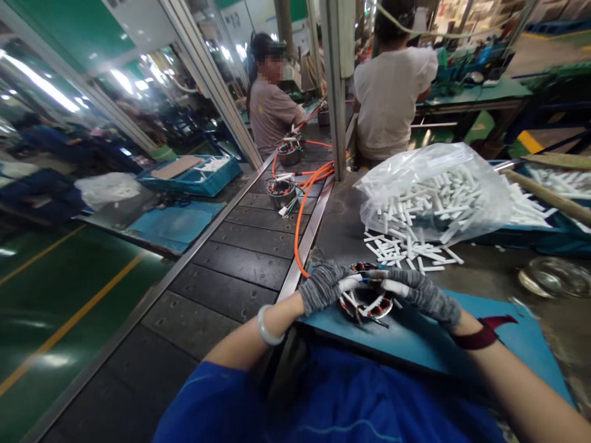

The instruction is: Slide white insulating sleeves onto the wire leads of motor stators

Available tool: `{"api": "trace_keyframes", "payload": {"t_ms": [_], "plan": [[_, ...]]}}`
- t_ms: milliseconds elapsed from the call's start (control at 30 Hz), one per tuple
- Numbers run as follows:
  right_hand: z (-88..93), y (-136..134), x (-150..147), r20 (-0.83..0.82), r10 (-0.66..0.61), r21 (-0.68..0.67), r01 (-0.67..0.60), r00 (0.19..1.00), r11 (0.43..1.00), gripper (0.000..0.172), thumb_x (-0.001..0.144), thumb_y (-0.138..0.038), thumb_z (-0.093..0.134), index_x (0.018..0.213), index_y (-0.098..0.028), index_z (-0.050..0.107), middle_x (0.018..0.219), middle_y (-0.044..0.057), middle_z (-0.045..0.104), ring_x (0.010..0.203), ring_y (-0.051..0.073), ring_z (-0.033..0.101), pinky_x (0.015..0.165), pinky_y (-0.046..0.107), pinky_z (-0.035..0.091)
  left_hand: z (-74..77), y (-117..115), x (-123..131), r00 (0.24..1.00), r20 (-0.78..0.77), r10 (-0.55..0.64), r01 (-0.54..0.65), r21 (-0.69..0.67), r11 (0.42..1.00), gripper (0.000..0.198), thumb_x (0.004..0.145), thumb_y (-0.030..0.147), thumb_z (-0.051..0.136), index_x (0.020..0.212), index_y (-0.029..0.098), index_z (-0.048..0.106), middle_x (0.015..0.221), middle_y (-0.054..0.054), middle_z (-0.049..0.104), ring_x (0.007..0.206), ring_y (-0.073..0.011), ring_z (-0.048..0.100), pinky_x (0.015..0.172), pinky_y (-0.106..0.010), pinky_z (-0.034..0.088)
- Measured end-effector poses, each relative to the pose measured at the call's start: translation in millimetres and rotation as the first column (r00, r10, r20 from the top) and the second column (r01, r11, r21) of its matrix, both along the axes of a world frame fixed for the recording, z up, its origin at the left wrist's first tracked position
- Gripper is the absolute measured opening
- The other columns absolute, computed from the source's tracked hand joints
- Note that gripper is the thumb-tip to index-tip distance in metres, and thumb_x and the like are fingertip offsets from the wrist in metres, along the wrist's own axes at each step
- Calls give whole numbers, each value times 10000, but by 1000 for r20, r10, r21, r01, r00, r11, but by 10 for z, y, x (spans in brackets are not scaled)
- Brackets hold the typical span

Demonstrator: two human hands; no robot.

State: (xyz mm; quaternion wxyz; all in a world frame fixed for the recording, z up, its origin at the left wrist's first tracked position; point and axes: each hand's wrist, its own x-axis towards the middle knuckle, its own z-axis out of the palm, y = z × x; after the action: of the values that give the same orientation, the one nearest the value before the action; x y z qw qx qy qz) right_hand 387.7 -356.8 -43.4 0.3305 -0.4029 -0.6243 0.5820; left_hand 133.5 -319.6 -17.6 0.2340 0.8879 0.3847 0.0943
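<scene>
A motor stator (369, 312) with copper windings and white sleeves lies on a blue mat (503, 357) in front of me. My left hand (325, 287), in a grey knit glove with white-covered fingertips, reaches over its left side, fingers closed. From the right, my right hand (418, 293), gloved alike, bends over the stator with its fingers pinched together. A thin blue wire (365, 279) shows between the two sets of fingertips. The fingers hide part of the stator's far rim.
Loose white sleeves (406, 249) spill from a clear plastic bag (434, 191) beyond my hands. A glass dish (554, 277) sits at right. Along the slatted conveyor (231, 252) at left stand more stators (281, 192) and an orange hose (299, 227). Two co-workers are ahead, near a metal post (335, 92).
</scene>
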Motion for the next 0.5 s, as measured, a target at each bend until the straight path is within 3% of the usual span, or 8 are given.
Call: {"api": "trace_keyframes", "payload": {"t_ms": [167,300,400,500], "plan": [[297,191,-73,66,61,-171,-49,996,984,636,697,-680,779,1124,-209,781,1051,81,780,962,275,739,896,406,606,45,5,22,1000,6,6,-6,-50,999,304,1026,378,492,1031,198,737,895,-27,745,840,-167,668,835,-291,504],[366,259,-183,131,105,-205,-77,986,976,575,642,-633,831,1032,-211,807,931,67,789,824,240,742,749,346,622,-7,67,3,1000,-4,-7,7,-49,999,299,1025,353,480,1029,189,730,895,-34,738,855,-174,667,843,-316,518],[326,231,-269,178,15,-165,15,984,986,519,631,-609,851,943,-196,812,833,61,776,729,219,716,639,304,590,-76,107,-2,999,-40,-1,2,42,999,302,1016,380,488,1018,193,726,887,-42,723,895,-198,657,907,-374,515],[222,188,-334,273,-106,-20,116,956,993,530,713,-683,760,834,-167,788,749,59,744,662,194,665,575,281,522,-112,136,-20,998,-53,-23,28,88,996,311,1007,391,499,1040,168,714,902,-68,714,919,-216,651,938,-411,508]]}}
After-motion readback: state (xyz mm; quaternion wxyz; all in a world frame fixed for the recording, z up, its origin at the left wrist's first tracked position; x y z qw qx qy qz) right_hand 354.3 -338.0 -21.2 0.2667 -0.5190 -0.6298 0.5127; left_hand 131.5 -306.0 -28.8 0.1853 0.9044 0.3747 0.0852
